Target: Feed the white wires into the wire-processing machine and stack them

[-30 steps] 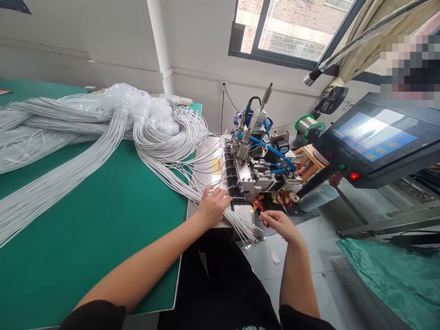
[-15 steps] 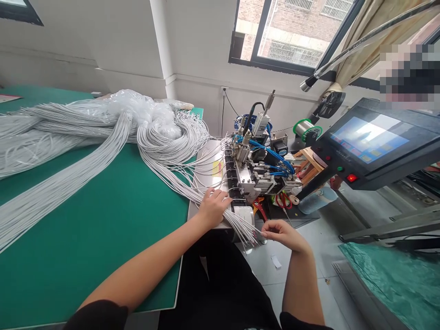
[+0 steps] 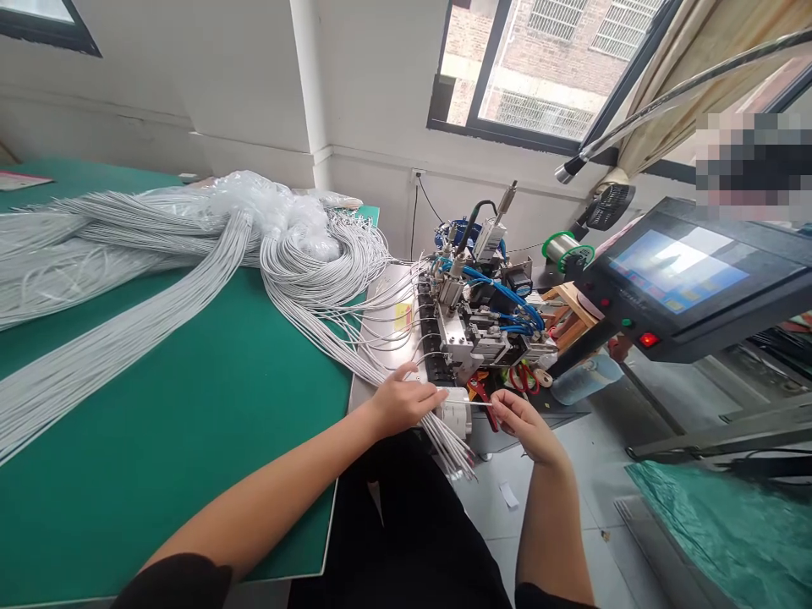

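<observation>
My left hand (image 3: 406, 403) rests over a bundle of thin white cables (image 3: 447, 444), whose cut ends stick out past it beyond the table edge. Its thumb and fingers close on one cable (image 3: 473, 403) drawn apart from the bundle. My right hand (image 3: 517, 416) pinches that same cable near its end, so it runs straight between both hands. Just behind stands a machine (image 3: 453, 326) with metal clamps and blue air hoses, its black conveyor (image 3: 432, 334) holding several cables in a row. Fingers hide part of the bundle under my left hand.
A green table (image 3: 190, 406) carries coiled cables (image 3: 342, 262) and plastic wrap (image 3: 247, 194). To the right are a control screen (image 3: 682, 262), a wire spool (image 3: 564, 252), red-handled scissors (image 3: 523, 378) and a clear water bottle (image 3: 589, 376). Another person (image 3: 742, 161) is at upper right.
My right hand has moved up from the bundle's ends with one cable pinched in it. My left hand has shifted slightly right, its fingers now on that cable.
</observation>
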A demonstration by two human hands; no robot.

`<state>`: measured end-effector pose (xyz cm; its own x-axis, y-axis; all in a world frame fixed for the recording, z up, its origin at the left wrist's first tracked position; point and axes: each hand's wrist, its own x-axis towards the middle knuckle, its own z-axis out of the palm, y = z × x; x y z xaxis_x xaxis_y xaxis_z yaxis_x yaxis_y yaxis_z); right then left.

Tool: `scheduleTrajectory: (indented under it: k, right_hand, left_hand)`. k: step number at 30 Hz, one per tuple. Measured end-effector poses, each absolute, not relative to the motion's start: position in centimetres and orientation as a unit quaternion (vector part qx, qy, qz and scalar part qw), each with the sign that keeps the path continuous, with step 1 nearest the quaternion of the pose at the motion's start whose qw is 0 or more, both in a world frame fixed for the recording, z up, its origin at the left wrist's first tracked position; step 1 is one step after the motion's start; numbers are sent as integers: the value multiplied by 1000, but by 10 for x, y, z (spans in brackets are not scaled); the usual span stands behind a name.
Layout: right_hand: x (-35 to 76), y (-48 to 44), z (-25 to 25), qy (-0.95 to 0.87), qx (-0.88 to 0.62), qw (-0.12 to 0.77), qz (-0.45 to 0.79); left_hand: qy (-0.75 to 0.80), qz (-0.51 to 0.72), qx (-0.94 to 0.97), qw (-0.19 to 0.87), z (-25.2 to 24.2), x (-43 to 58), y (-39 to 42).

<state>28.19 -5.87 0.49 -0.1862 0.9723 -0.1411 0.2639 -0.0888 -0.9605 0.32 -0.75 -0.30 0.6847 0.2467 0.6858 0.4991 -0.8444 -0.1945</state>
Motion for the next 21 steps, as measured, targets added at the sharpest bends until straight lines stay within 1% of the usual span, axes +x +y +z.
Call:
scheduleTrajectory:
  k: [3,7,10,12,17,21]
  right_hand:
    - [272,-52,6,-585,-552,385,451]
    - [254,-42,5,-563,-547,486,384]
    - [239,-33,2,-511,-505,568,402]
    - [230,-28,0,-479,-473,602,430]
    - [217,-21,1,-442,-444,620,472]
    - [222,-20,-1,-463,-476,602,443]
  left_hand:
    - [-196,-343,-896,200,-3,3,-9]
    - [-198,-324,-904,194,-3,3,-8]
    - [-216,-311,-910,167,-4,3,-8]
    - [-234,-300,-913,147,-6,4,-9]
    - [-265,-257,-921,119,-5,4,-9]
    - [-295,-264,-909,128,-3,5,-9]
